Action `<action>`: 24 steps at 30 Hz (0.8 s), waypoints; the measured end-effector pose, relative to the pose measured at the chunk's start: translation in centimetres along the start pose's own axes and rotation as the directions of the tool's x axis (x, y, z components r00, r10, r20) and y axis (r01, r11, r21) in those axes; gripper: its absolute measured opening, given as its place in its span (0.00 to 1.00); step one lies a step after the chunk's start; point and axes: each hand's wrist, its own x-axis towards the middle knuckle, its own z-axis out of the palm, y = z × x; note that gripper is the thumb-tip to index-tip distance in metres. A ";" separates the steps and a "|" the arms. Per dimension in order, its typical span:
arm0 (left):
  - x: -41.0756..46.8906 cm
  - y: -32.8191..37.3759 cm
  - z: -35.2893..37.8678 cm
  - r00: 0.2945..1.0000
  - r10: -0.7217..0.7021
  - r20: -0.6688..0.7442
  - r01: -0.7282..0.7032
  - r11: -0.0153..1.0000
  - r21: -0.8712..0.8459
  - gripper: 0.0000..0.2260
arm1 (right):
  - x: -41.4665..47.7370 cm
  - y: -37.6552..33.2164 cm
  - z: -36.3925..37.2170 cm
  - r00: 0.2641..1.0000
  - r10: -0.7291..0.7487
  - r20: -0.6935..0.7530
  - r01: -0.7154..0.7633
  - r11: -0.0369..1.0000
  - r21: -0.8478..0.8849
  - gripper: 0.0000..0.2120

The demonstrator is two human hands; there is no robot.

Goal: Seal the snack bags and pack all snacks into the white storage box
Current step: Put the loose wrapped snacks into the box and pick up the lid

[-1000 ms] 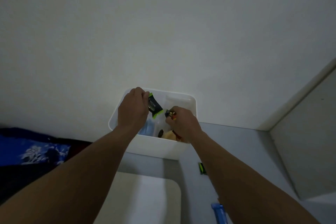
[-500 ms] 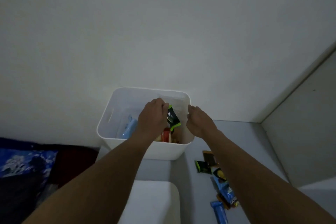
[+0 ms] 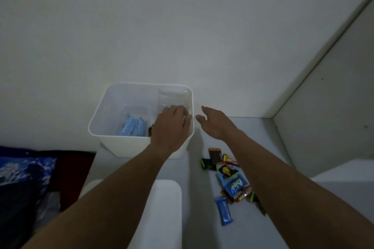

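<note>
Now left hand [image 3: 172, 125] dips inside white storage box [image 3: 125, 145] — grip unclear — right hand [image 3: 217, 124], grip wide, beside its rim.

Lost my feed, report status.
Left hand inside white box, grip unclear. Right hand open, beside box. Loose snacks on table, unpacked. No obstruction seen.

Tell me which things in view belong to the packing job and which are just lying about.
Job: white storage box, blue packets inside it, clear bag inside it, loose snacks beside it, left hand, right hand.
Lying about: blue patterned cloth, white rounded panel.
</note>
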 end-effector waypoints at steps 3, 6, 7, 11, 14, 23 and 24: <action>-2.5 3.8 1.0 0.989 0.146 -0.031 -0.145 0.989 0.018 0.08 | -2.1 4.1 -0.1 0.998 0.050 0.022 -0.050 0.999 -0.013 0.30; -5.7 6.7 4.0 0.985 0.146 0.088 -0.144 0.989 -0.026 0.08 | -4.3 8.8 0.9 0.994 0.102 0.045 -0.100 0.994 -0.040 0.31; -6.9 7.3 5.6 0.982 0.119 0.148 -0.115 0.993 -0.037 0.09 | -5.1 10.6 1.5 0.992 0.119 0.052 -0.117 0.992 -0.040 0.31; -11.7 8.9 12.4 0.923 0.055 0.382 -0.061 0.998 0.004 0.19 | -7.7 17.1 4.8 0.971 0.219 0.098 -0.211 0.974 -0.084 0.32; -14.2 9.6 16.2 0.888 0.050 0.458 -0.082 0.995 0.051 0.30 | -9.2 20.9 6.9 0.942 0.325 0.079 -0.309 0.937 -0.165 0.33; -15.1 9.1 20.7 0.868 0.199 0.454 -0.283 0.951 0.124 0.30 | -10.0 24.6 12.8 0.955 0.293 -0.037 -0.295 0.953 -0.067 0.33; -15.0 9.1 20.6 0.879 0.212 0.426 -0.293 0.947 0.134 0.28 | -9.7 24.5 13.1 0.968 0.241 -0.074 -0.247 0.965 -0.089 0.33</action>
